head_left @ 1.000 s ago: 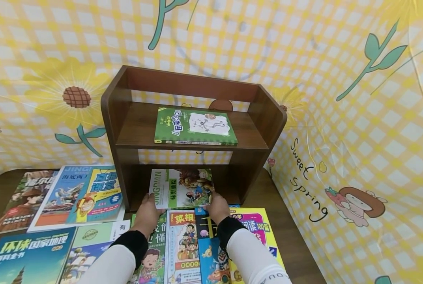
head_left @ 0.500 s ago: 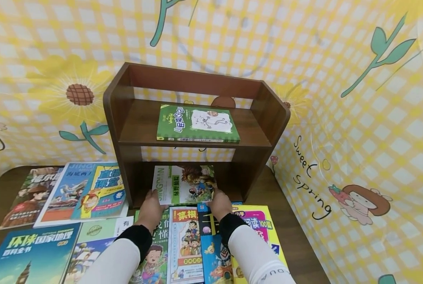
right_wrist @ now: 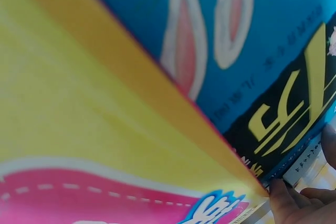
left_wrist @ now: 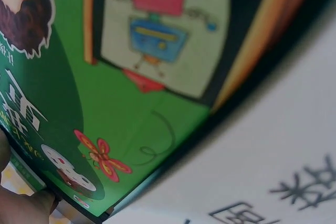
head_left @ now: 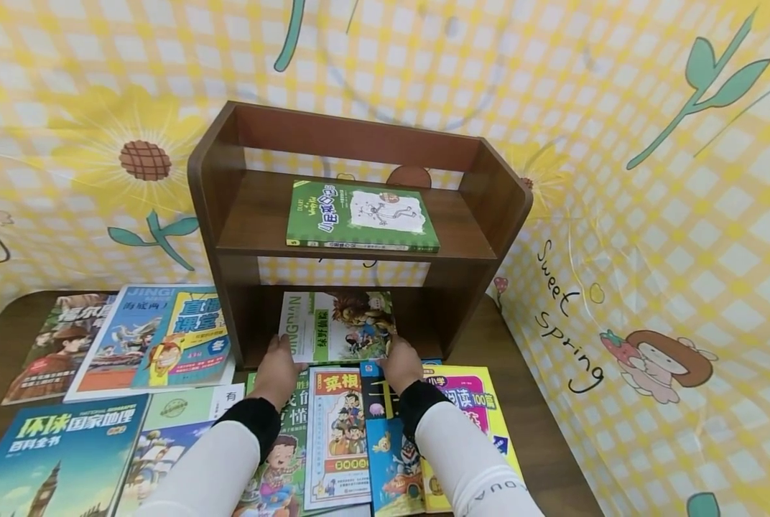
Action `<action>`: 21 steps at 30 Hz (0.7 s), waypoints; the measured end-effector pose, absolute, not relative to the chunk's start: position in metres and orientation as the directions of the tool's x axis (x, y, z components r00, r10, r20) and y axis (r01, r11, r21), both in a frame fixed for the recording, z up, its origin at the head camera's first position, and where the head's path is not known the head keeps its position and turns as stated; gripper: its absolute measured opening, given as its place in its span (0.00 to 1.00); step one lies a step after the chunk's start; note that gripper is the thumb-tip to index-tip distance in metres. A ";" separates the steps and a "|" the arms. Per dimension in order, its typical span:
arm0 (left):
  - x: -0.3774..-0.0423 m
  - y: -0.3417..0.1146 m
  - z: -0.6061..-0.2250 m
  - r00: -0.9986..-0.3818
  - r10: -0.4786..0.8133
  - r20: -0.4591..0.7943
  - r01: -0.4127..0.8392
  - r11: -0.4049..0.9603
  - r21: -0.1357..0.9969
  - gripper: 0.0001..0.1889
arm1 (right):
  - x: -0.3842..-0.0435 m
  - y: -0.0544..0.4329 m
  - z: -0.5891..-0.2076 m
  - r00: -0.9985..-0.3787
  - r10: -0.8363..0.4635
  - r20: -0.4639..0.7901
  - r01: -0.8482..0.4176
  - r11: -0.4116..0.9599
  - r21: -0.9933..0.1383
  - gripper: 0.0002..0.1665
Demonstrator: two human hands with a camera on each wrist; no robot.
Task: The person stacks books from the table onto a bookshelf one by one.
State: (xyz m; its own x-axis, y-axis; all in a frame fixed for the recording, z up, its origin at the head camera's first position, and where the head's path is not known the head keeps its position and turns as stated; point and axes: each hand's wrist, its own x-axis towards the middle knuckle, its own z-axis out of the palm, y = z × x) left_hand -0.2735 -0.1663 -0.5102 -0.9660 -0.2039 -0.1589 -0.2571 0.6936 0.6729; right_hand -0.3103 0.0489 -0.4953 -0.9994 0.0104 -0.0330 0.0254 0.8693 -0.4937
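While left hand (head_left: pixel 277 370) and right hand (head_left: pixel 401 364) keep fingers pinched on its sides, book (head_left: pixel 340 327) barely shifts within bookshelf (head_left: pixel 452 301).

The illustrated book (head_left: pixel 336 327) faces up in the bookcase (head_left: pixel 359 140).

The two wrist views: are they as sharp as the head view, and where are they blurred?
No; head view: large title on the held book legible; left wrist view: soft, white cover at lower right blurred; right wrist view: yellow cover at left out of focus.
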 end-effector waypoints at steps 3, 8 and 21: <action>-0.275 -0.166 -0.511 -0.970 -0.198 -0.143 -0.242 0.708 0.663 0.39 | -0.311 0.051 -0.496 -0.999 0.004 -0.040 0.025 0.850 -0.526 0.29; -0.275 -0.165 -0.509 -0.969 -0.199 -0.146 -0.245 0.713 0.656 0.38 | -0.314 0.055 -0.497 -0.997 -0.036 -0.062 0.007 0.808 -0.589 0.33; -0.277 -0.161 -0.509 -0.976 -0.197 -0.093 -0.209 0.728 0.653 0.40 | -0.319 0.064 -0.498 -0.993 -0.075 -0.087 0.004 0.738 -0.674 0.36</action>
State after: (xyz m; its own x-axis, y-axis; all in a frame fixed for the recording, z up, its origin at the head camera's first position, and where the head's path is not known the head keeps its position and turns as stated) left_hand -0.2768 -0.1609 -0.5091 -0.9759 -0.1972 -0.0930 -0.2093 0.7282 0.6526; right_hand -0.3185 0.0641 -0.4984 -0.9934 -0.0747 -0.0874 0.0038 0.7384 -0.6743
